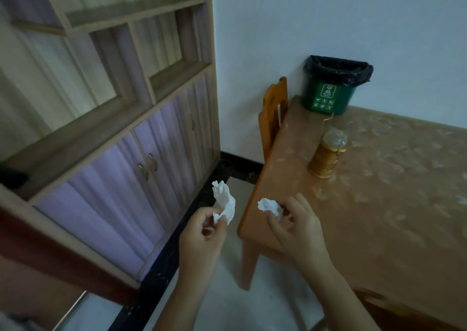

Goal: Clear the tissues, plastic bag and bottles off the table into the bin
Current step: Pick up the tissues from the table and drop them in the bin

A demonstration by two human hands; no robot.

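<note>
Tissues are in both your hands: your left hand (202,232) pinches one crumpled tissue (224,205) off the table's (379,204) left edge, your right hand (294,227) grips another (269,206) over the near-left corner. The bin (331,88) stands far on the table, beyond a gold bottle (326,153).

Larger tissue (223,201): white, crumpled, pinched in left hand (202,234), beside tabletop (379,191) edge.
Smaller tissue (269,205): white, balled, pinched in right hand (295,227).
Bin (328,95): green, black liner, upright, tabletop's far corner.
</note>
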